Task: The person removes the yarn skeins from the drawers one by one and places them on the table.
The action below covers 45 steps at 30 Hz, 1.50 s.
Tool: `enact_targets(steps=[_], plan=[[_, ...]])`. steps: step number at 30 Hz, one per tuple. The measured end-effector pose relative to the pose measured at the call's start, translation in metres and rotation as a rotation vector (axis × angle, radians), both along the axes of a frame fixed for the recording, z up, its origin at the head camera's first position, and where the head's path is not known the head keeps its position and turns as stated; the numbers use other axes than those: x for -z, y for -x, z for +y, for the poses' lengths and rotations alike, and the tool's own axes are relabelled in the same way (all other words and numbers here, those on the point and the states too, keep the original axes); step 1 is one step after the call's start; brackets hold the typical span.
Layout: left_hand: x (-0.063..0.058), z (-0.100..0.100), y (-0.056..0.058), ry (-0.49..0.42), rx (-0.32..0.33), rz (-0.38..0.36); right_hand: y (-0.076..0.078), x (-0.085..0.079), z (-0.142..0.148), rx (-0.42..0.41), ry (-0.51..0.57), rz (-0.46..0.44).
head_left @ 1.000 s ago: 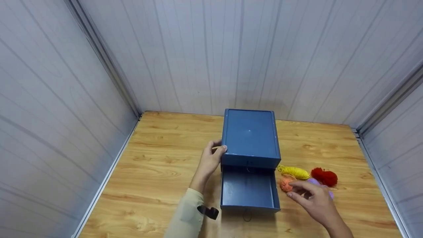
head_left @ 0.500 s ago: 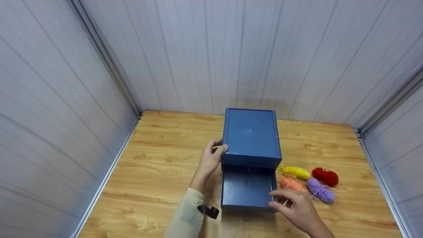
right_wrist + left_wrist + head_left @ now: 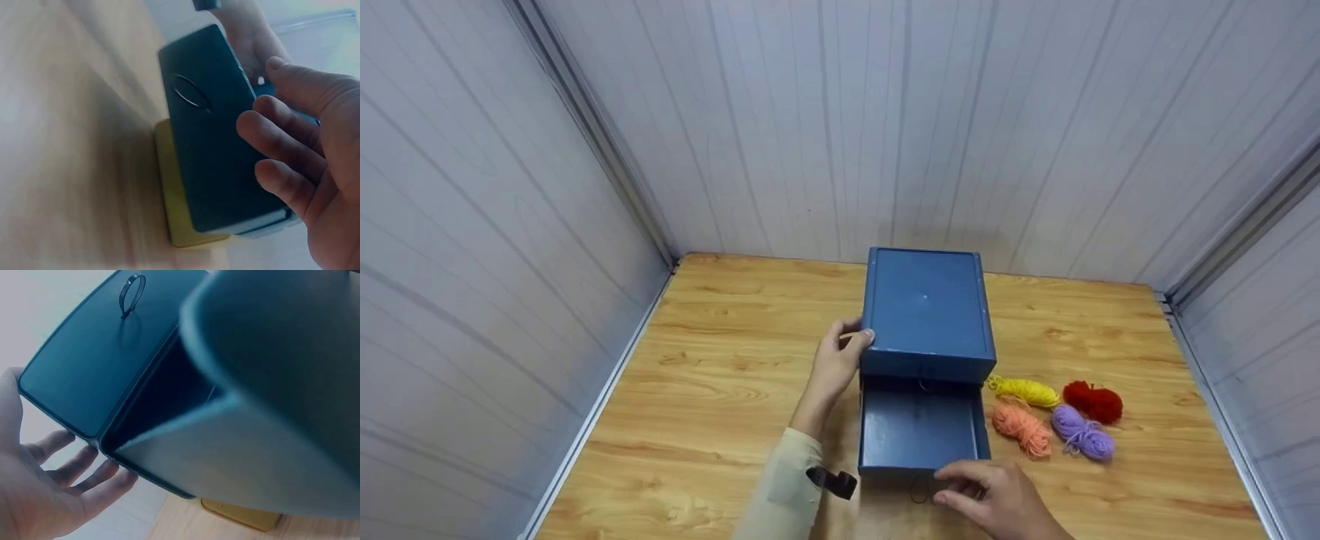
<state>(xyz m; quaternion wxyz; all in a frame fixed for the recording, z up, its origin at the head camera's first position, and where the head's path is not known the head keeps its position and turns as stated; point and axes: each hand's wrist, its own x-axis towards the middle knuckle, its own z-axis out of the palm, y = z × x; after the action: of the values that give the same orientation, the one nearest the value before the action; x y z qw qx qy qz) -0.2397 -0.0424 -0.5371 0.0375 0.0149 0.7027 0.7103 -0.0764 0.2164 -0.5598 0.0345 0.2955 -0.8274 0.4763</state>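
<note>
In the head view a blue drawer cabinet (image 3: 928, 300) stands on the wooden table, its open drawer (image 3: 919, 435) showing a bare floor. My left hand (image 3: 834, 367) holds the cabinet's front left corner, thumb on the top edge and fingers along the side. Below the drawer's front right corner is my right hand (image 3: 994, 495), thumb and forefinger apart and nothing between them. The right wrist view shows a thin ring pull (image 3: 191, 91) on the drawer front, left of the fingertips. Another ring pull (image 3: 132, 297) is on the upper drawer in the left wrist view.
Right of the cabinet lie yarn skeins: yellow (image 3: 1024, 391), orange (image 3: 1023, 429), purple (image 3: 1081, 433) and red (image 3: 1093, 401). A yellow part (image 3: 173, 185) shows beneath the drawer. White panel walls (image 3: 825, 135) enclose the table's back and sides.
My right hand has moved left and toward the front, from the orange yarn past the drawer's right side to its front. The orange and purple skeins are uncovered. My left hand stays put.
</note>
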Motion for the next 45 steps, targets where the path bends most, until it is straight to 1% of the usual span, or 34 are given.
enact_targets(steps=[2, 4, 10, 13, 17, 19, 22, 26, 29, 32, 35, 38, 42, 45], plan=[[0.002, -0.002, -0.001, -0.032, 0.01, -0.003, -0.001, 0.004, -0.002, -0.05, -0.002, -0.044], [0.002, -0.003, -0.001, -0.051, 0.018, -0.003, -0.002, 0.008, -0.003, -0.076, -0.024, -0.084], [0.002, -0.005, -0.002, -0.042, 0.028, 0.006, -0.004, 0.015, -0.006, -0.089, -0.114, -0.182], [0.001, -0.005, -0.003, -0.047, 0.034, 0.004, -0.004, 0.018, -0.008, -0.087, -0.14, -0.197], [0.001, -0.004, -0.005, -0.053, 0.035, -0.006, -0.003, 0.022, -0.009, -0.072, -0.191, -0.182], [0.002, -0.004, -0.005, -0.057, 0.035, -0.007, -0.002, 0.024, -0.009, -0.069, -0.222, -0.191], [0.003, -0.005, -0.006, -0.055, 0.031, -0.007, -0.001, 0.03, -0.01, -0.075, -0.242, -0.11], [0.003, -0.004, -0.006, -0.068, 0.025, -0.012, -0.002, 0.037, -0.012, -0.063, -0.248, 0.052], [0.003, -0.004, -0.005, -0.066, 0.028, -0.012, -0.003, 0.037, -0.013, -0.035, -0.254, 0.069], [0.002, -0.004, -0.006, -0.054, 0.031, -0.007, -0.004, 0.036, -0.014, -0.003, -0.243, 0.055], [0.0, -0.004, -0.005, -0.046, 0.024, -0.01, -0.003, 0.034, -0.016, 0.023, -0.227, 0.061], [-0.002, -0.003, -0.005, -0.048, 0.019, -0.023, -0.003, 0.034, -0.017, 0.054, -0.197, 0.096], [-0.003, -0.002, -0.006, -0.051, 0.009, -0.034, -0.001, 0.034, -0.019, 0.096, -0.17, 0.171], [-0.002, -0.002, -0.007, -0.051, 0.002, -0.036, 0.001, 0.034, -0.019, 0.108, -0.163, 0.19]])
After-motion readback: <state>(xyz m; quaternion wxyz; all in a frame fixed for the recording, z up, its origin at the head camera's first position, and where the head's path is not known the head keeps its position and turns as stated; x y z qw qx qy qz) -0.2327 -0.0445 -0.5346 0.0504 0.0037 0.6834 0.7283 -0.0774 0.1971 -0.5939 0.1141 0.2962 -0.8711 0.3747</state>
